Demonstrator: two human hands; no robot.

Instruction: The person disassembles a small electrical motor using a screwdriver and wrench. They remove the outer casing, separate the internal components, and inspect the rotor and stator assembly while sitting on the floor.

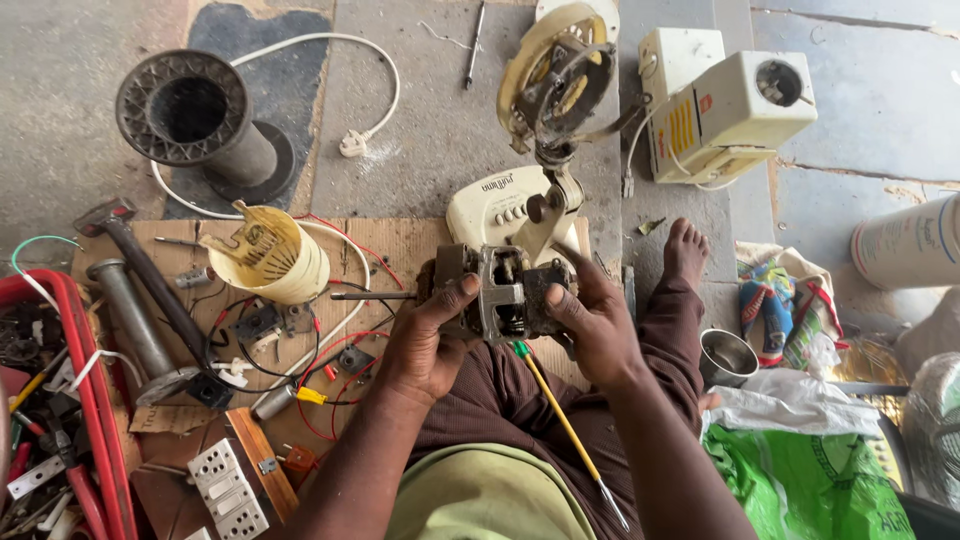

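Work so far: the small grey-and-dark metal electric motor (500, 292) is out of any housing and held bare over the person's lap, so I judge the stripping-down largely done; whether it is being opened further or put back together cannot be told.
Fan stand: the cream plastic fan base with push buttons (497, 205) sits at the far edge of the brown cardboard sheet (400, 245), with the round cream-and-metal fan head frame (555, 80) rising behind it on the concrete floor, no motor in it.
Loose parts: the cream ribbed plastic cover (272, 253) lies on the cardboard's left half, among red and white wires (340, 375) and small black parts, all apart from the motor.
Motor, place: just past the near edge of the cardboard, in front of the fan base, between both hands.
Motor, look: a pale metal middle band between two darker, grimy end blocks; a thin dark shaft (370, 296) sticks out to the left.
Left hand (430, 340): closed round the motor's left end, thumb pressed on top.
Right hand (590, 320): wrapped on the right end, fingers curled over the far side.
Screwdriver: the long yellow-shafted screwdriver with a green tip collar (560, 420) lies across the lap, touched by neither hand.
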